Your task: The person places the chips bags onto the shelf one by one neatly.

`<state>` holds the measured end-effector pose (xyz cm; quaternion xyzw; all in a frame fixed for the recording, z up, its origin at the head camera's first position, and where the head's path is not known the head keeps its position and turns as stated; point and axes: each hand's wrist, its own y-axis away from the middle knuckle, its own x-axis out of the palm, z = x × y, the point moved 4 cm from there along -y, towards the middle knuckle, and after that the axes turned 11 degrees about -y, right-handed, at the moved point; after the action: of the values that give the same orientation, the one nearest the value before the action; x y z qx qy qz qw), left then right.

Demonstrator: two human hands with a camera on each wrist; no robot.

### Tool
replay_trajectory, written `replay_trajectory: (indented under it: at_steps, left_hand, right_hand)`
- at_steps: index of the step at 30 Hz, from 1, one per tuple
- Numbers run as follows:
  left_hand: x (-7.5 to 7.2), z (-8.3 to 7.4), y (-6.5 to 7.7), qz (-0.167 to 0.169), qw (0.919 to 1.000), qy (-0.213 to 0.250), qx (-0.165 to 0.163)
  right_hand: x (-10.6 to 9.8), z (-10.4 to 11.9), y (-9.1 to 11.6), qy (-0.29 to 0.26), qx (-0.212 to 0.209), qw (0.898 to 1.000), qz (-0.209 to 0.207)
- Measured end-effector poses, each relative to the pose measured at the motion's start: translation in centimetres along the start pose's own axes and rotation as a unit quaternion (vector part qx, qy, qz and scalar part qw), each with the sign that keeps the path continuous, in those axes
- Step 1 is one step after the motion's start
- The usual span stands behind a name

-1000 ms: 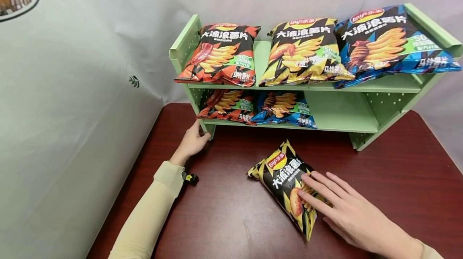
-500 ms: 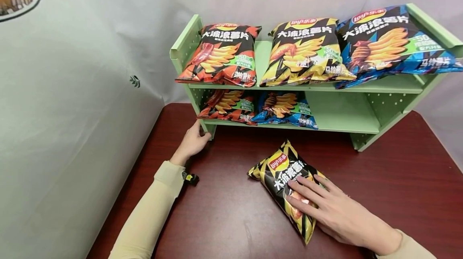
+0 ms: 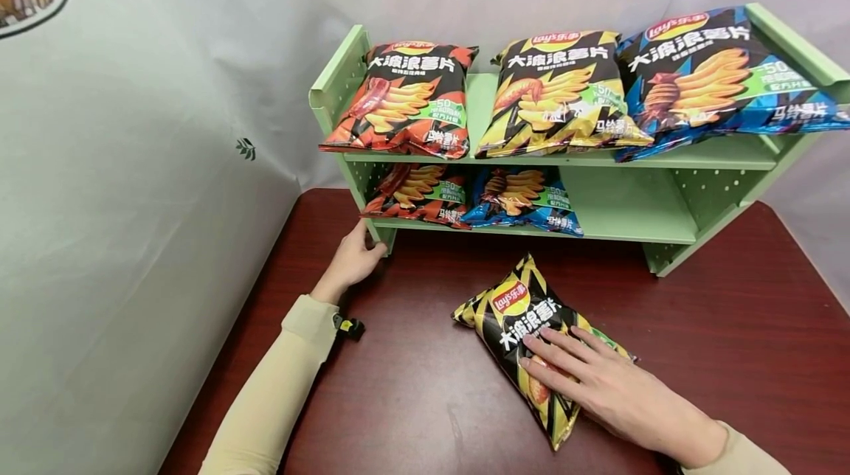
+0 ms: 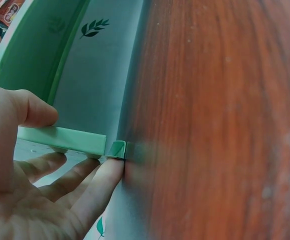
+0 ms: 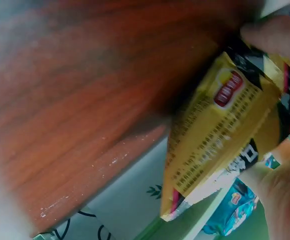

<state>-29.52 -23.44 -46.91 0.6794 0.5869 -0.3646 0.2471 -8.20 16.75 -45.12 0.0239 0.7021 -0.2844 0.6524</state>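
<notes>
A yellow-and-black chip bag (image 3: 511, 327) lies slantwise on the table in front of a green shelf rack (image 3: 637, 202). My right hand (image 3: 607, 383) rests over the bag's lower right part, fingers spread and nearly straight across its front. In the head view the thumb is hidden; in the right wrist view the thumb (image 5: 277, 37) is beside the bag's edge. My left hand (image 3: 355, 257) grips the rack's left front leg. In the left wrist view the thumb (image 4: 37, 107) is on one side of the green edge and the fingers are on the other.
The top shelf bears a red chip bag (image 3: 408, 102), a yellow one (image 3: 558, 95) and a blue one (image 3: 717, 77). On the lower shelf lie another red bag (image 3: 425, 195) and a blue bag (image 3: 521, 198). A pale curtain wall (image 3: 133, 202) borders the table's left side.
My right hand has moved left and further onto the yellow-and-black chip bag, whose lower corner has shifted slightly left. The left hand has stayed on the rack's leg.
</notes>
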Motion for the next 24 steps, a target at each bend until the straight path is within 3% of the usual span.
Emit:
replay_trajectory:
  at_steps: [5,12,24]
  left_hand:
    - [-0.1,-0.1,0.1,0.0,1.0,-0.002,-0.003]
    - [-0.1,-0.2,0.2,0.004,0.9999,-0.01,-0.003]
    - [-0.2,-0.2,0.2,0.005,0.9999,-0.013,-0.007]
  right_hand:
    - [0.2,0.0,0.0,0.021,-0.002,1.0,0.002]
    - [-0.2,0.1,-0.5,0.028,-0.039,0.997,-0.058]
    - [-2.1,0.5,-0.9,0.059,-0.074,0.989,-0.113]
